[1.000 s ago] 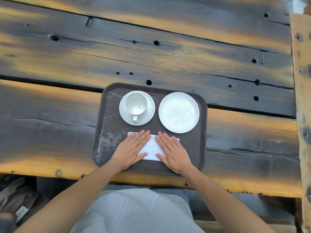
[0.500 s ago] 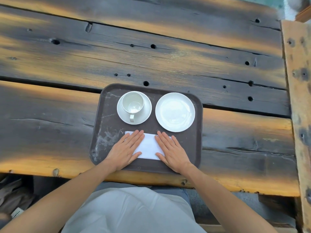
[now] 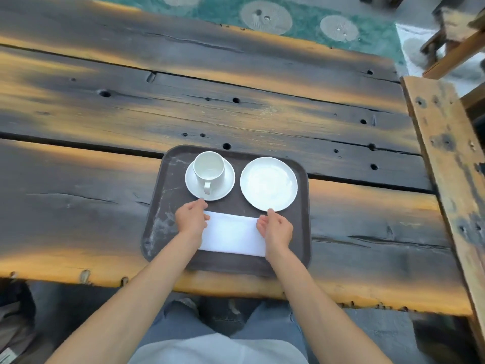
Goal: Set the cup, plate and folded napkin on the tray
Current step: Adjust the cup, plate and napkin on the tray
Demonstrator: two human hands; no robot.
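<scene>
A dark brown tray lies on the wooden table near its front edge. On the tray's far left a white cup stands on a saucer, handle toward me. To its right sits an empty white plate. The white folded napkin lies flat on the tray's near half. My left hand holds the napkin's left end with curled fingers and the thumb on top. My right hand holds the right end the same way, its index finger close to the plate's rim.
The plank table has cracks and holes and stretches far to the left and back. A wooden beam borders its right side. Green patterned floor and wooden furniture lie beyond. My legs are under the front edge.
Both hands lay flat side by side on the napkin; now they have slid apart to its two ends with fingers curled. The camera has tilted up and shows more of the table.
</scene>
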